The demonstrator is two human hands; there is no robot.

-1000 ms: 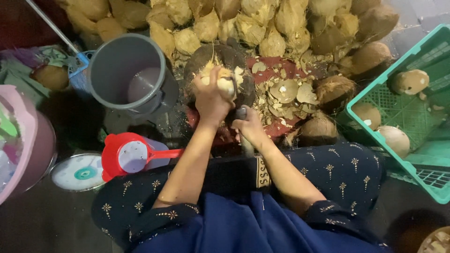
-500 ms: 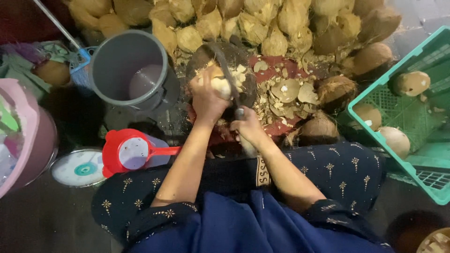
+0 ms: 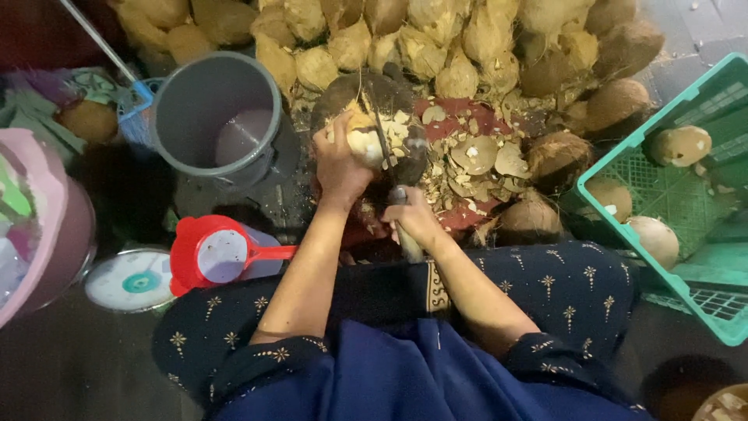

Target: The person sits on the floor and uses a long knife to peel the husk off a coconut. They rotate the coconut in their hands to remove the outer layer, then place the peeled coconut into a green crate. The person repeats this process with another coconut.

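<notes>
No packages, labels, signs or screens show in view

Navy star-patterned sleeves [image 3: 257, 355], bare forearms

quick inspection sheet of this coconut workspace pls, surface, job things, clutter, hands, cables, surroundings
surface: dark round chopping block, strewn with shell chips.
job's things: pale peeled coconut on the block; long knife, blade against it.
clutter: shell fragments on a red mat, husked coconuts heaped behind.
grippers: left hand grips the coconut; right hand closed on the knife handle.
cables: nothing seen.
surroundings: grey bucket, red scoop, round white lid, pink tub, green crate holding peeled coconuts.
</notes>
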